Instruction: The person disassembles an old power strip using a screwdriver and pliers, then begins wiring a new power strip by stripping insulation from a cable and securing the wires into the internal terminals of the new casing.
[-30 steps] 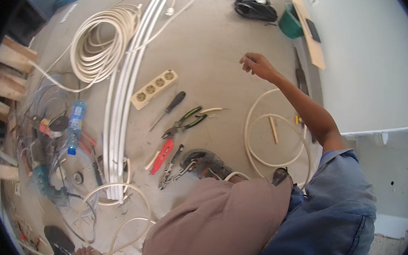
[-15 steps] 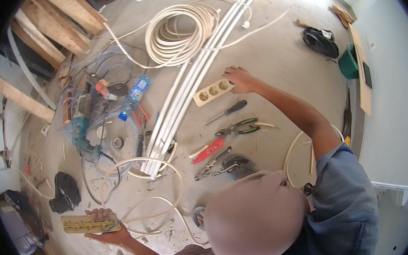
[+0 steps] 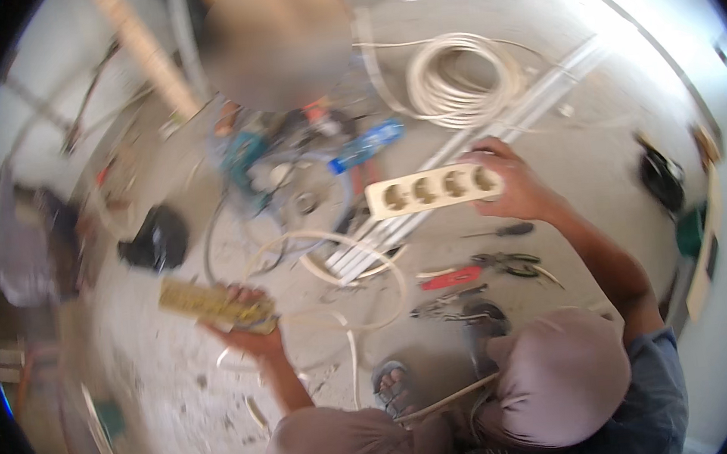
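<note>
1. Right hand [image 3: 511, 184] held a cream four-socket frame [image 3: 434, 190] by one end above the floor, fingers clamped on it.
2. Left hand [image 3: 247, 324] gripped a yellowish strip [image 3: 210, 305].
3. Frame looked light, rigid and brittle; best held along its edges.

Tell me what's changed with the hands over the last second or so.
The right hand went from reaching out empty over the floor to the cream socket strip, took hold of it, and now has it lifted off the floor. The left hand keeps its grip on the flat yellowish piece. The white cable coil, the pliers and the screwdriver lie on the floor as before.
</note>
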{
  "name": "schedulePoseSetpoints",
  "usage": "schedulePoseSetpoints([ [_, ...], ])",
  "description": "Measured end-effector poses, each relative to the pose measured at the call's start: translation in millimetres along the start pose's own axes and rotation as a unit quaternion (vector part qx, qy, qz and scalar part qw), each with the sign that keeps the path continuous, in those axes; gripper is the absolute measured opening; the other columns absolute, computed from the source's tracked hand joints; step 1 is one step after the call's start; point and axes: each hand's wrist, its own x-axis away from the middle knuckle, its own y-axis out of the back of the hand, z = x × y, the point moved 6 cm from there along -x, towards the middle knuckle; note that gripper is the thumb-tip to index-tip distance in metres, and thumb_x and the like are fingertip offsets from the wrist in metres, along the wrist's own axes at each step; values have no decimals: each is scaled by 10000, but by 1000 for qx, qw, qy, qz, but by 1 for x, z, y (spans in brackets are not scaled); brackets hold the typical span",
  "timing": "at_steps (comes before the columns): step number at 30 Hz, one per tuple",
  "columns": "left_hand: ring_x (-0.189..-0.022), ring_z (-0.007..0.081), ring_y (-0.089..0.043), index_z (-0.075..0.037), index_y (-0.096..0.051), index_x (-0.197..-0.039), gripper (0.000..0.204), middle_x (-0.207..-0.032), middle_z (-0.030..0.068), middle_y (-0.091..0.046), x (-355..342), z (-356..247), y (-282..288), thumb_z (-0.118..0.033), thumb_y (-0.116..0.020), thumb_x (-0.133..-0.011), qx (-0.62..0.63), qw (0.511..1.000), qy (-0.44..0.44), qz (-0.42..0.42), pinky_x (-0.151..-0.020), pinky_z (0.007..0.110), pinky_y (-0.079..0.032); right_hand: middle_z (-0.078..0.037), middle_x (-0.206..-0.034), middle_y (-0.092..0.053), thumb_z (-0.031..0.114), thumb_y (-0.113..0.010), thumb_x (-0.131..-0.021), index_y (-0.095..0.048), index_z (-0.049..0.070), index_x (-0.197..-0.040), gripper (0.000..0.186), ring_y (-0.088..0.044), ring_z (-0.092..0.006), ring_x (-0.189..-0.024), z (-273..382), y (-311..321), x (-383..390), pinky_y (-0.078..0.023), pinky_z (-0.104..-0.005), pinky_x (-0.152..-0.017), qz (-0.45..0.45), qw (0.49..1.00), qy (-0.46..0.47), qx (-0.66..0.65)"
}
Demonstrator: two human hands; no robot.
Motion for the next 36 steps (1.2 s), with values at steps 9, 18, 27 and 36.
schedulePoseSetpoints([
  [9, -836, 216, -551, -36, -476, -1249, 792, -957, 68, -555, 11, -3, -10, -746, -461, -898, -38, 995, -1, -89, -812, 420, -470, -158, -1150, -573, 119, -753, -702, -562, -15, -1212, 561, -552, -326, -1091, 56, -37, -30, -436, -397, -971, 7, 994, 38, -105],
  [18, -847, 212, -548, -40, -479, -1254, 787, -978, 64, -544, 16, -11, -4, -742, -464, -899, -40, 995, -8, -92, -825, 412, -475, -64, -1232, -550, 149, -873, -723, -382, 60, -1417, 855, -522, -171, -1171, 47, -78, -39, -425, -314, -1016, 35, 850, -85, -519],
  [27, -958, 217, -563, -32, -491, -1270, 744, -1036, 70, -575, 10, -12, 15, -688, -490, -918, -36, 999, 5, 5, -898, 420, -438, -142, -1091, -664, 566, -427, -991, -507, 49, -1339, 629, -669, -255, -970, -58, -211, 63, -567, -404, -802, 158, 607, -369, -685],
  [36, -986, 230, -539, -12, -445, -1329, 729, -1068, 92, -525, 8, -5, -1, -576, -625, -903, -12, 999, 34, 26, -984, 417, -443, -230, -1190, -583, 307, -709, -870, -445, 20, -1391, 650, -591, -350, -1076, -89, -152, 83, -500, -447, -894, 18, 976, -211, -45],
])
